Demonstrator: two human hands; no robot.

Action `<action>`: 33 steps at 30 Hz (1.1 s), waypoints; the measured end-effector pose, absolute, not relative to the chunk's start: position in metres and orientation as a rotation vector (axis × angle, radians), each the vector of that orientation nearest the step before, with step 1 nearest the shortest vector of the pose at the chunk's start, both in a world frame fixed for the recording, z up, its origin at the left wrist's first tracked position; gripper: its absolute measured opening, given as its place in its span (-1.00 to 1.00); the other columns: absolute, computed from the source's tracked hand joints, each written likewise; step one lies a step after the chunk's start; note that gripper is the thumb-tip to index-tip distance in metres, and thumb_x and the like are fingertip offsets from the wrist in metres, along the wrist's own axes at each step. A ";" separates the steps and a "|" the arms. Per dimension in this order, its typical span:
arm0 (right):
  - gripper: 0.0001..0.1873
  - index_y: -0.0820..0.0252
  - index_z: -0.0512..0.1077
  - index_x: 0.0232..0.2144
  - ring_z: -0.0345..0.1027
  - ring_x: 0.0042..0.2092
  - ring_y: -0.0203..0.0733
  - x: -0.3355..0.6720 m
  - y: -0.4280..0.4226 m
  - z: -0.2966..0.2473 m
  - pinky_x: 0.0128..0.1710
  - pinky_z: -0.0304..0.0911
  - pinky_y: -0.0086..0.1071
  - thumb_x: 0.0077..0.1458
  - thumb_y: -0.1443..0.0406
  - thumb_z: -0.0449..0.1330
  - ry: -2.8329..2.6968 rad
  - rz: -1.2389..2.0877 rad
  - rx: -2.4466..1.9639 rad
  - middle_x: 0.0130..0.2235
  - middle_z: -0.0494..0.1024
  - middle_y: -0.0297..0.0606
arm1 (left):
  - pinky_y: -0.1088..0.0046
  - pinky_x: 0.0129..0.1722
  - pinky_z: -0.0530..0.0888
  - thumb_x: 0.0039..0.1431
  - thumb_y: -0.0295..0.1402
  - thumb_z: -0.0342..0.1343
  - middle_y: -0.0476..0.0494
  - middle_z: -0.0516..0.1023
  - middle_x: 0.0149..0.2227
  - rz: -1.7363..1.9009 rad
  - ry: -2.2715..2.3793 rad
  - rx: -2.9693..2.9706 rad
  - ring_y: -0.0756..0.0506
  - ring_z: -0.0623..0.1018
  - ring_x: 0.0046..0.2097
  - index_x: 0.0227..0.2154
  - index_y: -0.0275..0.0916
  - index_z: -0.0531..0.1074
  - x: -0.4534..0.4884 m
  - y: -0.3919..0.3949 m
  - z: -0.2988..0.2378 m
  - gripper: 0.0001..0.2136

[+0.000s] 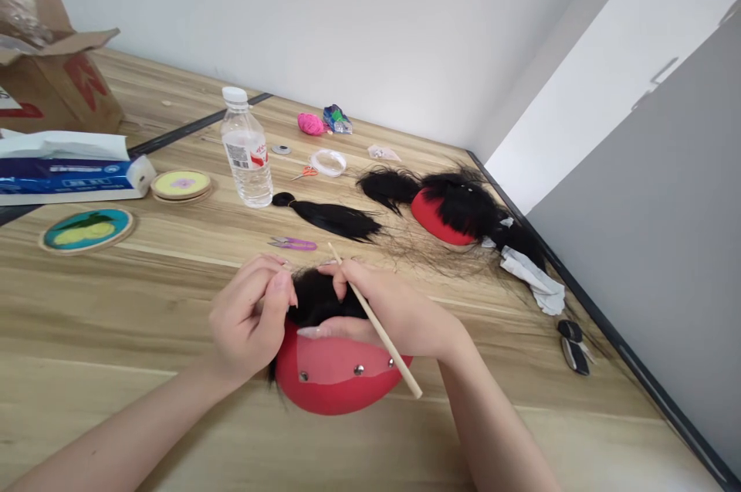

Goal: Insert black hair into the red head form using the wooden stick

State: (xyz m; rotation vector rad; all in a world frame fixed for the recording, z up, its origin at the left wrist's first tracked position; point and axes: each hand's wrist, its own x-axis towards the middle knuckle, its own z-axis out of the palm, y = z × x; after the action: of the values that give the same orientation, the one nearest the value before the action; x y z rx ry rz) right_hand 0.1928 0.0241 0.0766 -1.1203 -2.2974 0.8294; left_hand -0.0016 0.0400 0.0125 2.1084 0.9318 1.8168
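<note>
A red rounded block [341,397] lies on the table before me, with black hair [316,299] on its far side. Along its near side runs a sheer pinkish patch [329,357], fixed by several silver pins [359,370]. My right hand [394,303] holds a thin wooden stick [379,330] slantwise, its thick end toward me, while the thumb rests on the patch and the fingers on the hair. At the block's left edge, my left hand [252,314] is closed in a pinch beside the hair; what its fingertips grip is too small to make out.
Beyond the block lie purple thread snips [295,243] and a tied black hair bundle [336,219]. A water bottle [248,160] stands behind. Another red block [437,220] with hair sits to the right. Embroidery hoops [86,231], a tissue pack [69,175] and a cardboard box [69,83] occupy the left.
</note>
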 end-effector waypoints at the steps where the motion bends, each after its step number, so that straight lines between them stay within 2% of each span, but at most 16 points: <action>1: -0.74 0.10 0.20 -0.39 0.43 -0.10 -0.12 0.192 0.026 0.075 -0.09 0.28 -0.30 0.22 0.18 0.21 -2.264 0.860 -1.109 -0.13 0.55 -0.23 | 0.31 -0.21 0.44 0.35 -0.50 -0.08 -0.02 0.35 -0.53 1.820 0.934 2.104 -0.05 0.44 -0.39 -0.57 -0.21 0.28 -0.002 0.041 0.011 -0.68; 4: -0.72 0.10 0.17 -0.44 0.46 -0.11 -0.16 0.191 0.032 0.069 -0.10 0.29 -0.33 0.30 0.20 0.10 -2.119 0.946 -1.121 -0.15 0.58 -0.26 | 0.35 -0.24 0.44 0.34 -0.49 -0.08 -0.03 0.37 -0.52 1.809 0.952 2.108 -0.05 0.45 -0.39 -0.57 -0.21 0.29 -0.002 0.045 0.010 -0.68; 10: -0.75 0.10 0.18 -0.46 0.49 -0.16 -0.16 0.186 0.037 0.059 -0.16 0.28 -0.34 0.27 0.25 0.12 -1.948 0.914 -1.222 -0.21 0.61 -0.28 | 0.42 -0.30 0.38 0.35 -0.46 -0.08 -0.02 0.37 -0.53 1.770 1.040 2.114 -0.03 0.46 -0.38 -0.59 -0.21 0.29 -0.003 0.055 0.011 -0.66; 13: -0.73 0.10 0.19 -0.47 0.46 -0.29 -0.19 0.184 0.041 0.053 -0.27 0.27 -0.37 0.24 0.22 0.14 -1.838 0.846 -1.308 -0.35 0.56 -0.32 | 0.43 -0.32 0.35 0.36 -0.43 -0.07 -0.02 0.38 -0.52 1.740 1.073 2.092 -0.02 0.44 -0.40 -0.58 -0.22 0.30 -0.005 0.060 0.006 -0.67; 16: -0.68 0.10 0.20 -0.52 0.34 -0.43 -0.23 0.188 0.049 0.044 -0.41 0.19 -0.42 0.17 0.17 0.21 -1.774 0.698 -1.442 -0.51 0.43 -0.40 | 0.42 -0.32 0.33 0.36 -0.41 -0.07 -0.02 0.37 -0.51 1.700 1.090 2.084 -0.03 0.42 -0.40 -0.57 -0.22 0.31 -0.006 0.066 0.001 -0.67; 21: -0.66 0.11 0.23 -0.57 0.30 -0.48 -0.22 0.206 0.059 0.034 -0.46 0.15 -0.41 0.12 0.15 0.24 -1.726 0.571 -1.593 -0.56 0.40 -0.39 | 0.40 -0.28 0.32 0.33 -0.33 -0.05 -0.04 0.37 -0.50 1.535 1.093 2.090 -0.07 0.42 -0.35 -0.56 -0.21 0.33 -0.006 0.075 -0.001 -0.69; 24: -0.72 0.13 0.36 -0.45 0.43 -0.37 -0.11 0.211 0.048 0.040 -0.37 0.23 -0.35 0.26 0.14 0.10 -1.718 0.554 -1.607 -0.46 0.52 -0.28 | 0.38 -0.25 0.32 0.34 -0.27 -0.07 -0.05 0.38 -0.48 1.462 1.113 2.043 -0.09 0.42 -0.33 -0.56 -0.20 0.32 -0.006 0.077 -0.001 -0.67; 27: -0.67 0.13 0.42 -0.18 0.51 -0.09 -0.07 0.205 0.023 0.052 -0.14 0.31 -0.29 0.38 0.13 -0.08 -1.652 0.525 -1.513 -0.19 0.61 -0.16 | 0.38 -0.23 0.32 0.34 -0.20 -0.08 -0.05 0.38 -0.47 1.425 1.136 1.955 -0.10 0.42 -0.31 -0.55 -0.19 0.33 -0.008 0.078 -0.003 -0.65; 29: -0.71 0.08 0.43 -0.10 0.47 0.03 -0.13 0.198 0.007 0.057 0.03 0.29 -0.30 0.36 0.10 -0.01 -1.722 0.575 -1.309 -0.03 0.59 -0.21 | 0.39 -0.22 0.33 0.34 -0.16 -0.07 -0.04 0.38 -0.46 1.409 1.139 1.882 -0.10 0.41 -0.31 -0.55 -0.19 0.33 -0.008 0.080 -0.004 -0.64; 30: -0.73 0.07 0.43 -0.09 0.44 0.08 -0.12 0.193 0.001 0.058 0.09 0.27 -0.30 0.29 0.08 0.11 -1.792 0.594 -1.218 0.02 0.58 -0.22 | 0.39 -0.22 0.33 0.34 -0.13 -0.07 -0.04 0.37 -0.46 1.403 1.136 1.841 -0.10 0.41 -0.32 -0.54 -0.19 0.33 -0.008 0.081 -0.005 -0.63; 33: -0.57 0.11 0.45 -0.05 0.36 0.16 0.01 0.183 -0.006 0.056 0.24 0.12 -0.12 0.10 0.05 0.31 -2.023 0.513 -1.203 0.10 0.54 -0.14 | 0.40 -0.24 0.36 0.34 -0.08 -0.09 -0.03 0.37 -0.47 1.386 1.105 1.703 -0.08 0.42 -0.34 -0.54 -0.19 0.30 -0.008 0.086 -0.008 -0.61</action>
State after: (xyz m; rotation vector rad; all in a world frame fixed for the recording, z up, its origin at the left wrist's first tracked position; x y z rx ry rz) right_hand 0.1831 -0.0056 0.0558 -1.2025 -2.0231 0.5128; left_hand -0.0079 0.0862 -0.0083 1.7027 1.1054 1.3858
